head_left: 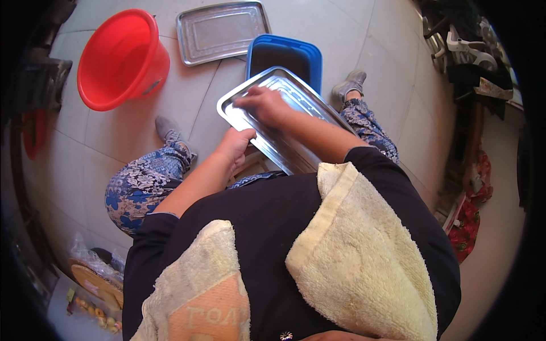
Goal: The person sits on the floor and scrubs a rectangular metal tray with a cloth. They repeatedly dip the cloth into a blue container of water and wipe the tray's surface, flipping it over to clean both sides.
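Observation:
A shiny rectangular metal tray [285, 150] is tilted over my lap. My left hand [232, 150] grips its left edge, with the thumb over the rim and the fingers underneath. My right hand [266, 107] presses on the tray's inner face near its far left corner. The fingers of this hand are curled, and whatever may be in them is hidden. Just beyond the tray stands a blue rectangular tub [316, 55] with dark contents, partly covered from view by the tray.
A second metal tray [223, 34] lies on the tiled floor [341, 34] beyond the tub. At the far left sits a large red bucket [116, 62]. My feet are on either side of the tub. Dark equipment with a white part [469, 50] lines the right side.

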`<state>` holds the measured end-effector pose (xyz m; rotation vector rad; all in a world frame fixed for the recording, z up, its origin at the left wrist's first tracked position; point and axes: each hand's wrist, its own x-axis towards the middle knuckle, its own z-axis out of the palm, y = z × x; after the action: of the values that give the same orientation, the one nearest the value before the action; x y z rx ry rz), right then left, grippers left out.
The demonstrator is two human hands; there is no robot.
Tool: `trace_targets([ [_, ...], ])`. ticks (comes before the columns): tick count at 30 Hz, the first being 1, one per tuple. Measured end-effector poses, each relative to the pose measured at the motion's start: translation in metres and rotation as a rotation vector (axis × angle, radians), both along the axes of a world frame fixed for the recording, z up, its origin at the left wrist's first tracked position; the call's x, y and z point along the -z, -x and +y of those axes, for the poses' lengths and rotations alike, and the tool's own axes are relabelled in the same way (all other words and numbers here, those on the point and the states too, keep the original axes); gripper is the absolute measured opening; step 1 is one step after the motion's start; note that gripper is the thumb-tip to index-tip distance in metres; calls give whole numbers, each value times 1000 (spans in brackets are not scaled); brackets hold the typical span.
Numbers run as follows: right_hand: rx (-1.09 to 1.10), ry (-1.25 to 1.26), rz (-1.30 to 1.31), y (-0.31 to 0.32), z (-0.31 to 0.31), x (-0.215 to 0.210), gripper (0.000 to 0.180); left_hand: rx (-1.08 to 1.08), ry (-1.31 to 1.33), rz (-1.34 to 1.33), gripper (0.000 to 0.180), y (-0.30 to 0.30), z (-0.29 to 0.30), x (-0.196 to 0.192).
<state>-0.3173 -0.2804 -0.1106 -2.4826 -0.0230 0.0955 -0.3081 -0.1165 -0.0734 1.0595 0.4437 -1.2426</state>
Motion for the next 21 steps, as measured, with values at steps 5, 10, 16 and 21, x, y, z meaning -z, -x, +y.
trace_targets([
  [5,243,-202,216,0,-4,15,28,26,-21,6,34,-5,-3,3],
  [10,-10,-9,66,0,-7,-5,37,18,-38,18,37,-3,-4,-3],
  [16,508,127,-235,-38,-147,59,23,-4,-143,-34,36,-11,-7,-15],
  [21,843,56,444,-54,-180,148,27,36,-214,-29,34,-2,-6,-21],
])
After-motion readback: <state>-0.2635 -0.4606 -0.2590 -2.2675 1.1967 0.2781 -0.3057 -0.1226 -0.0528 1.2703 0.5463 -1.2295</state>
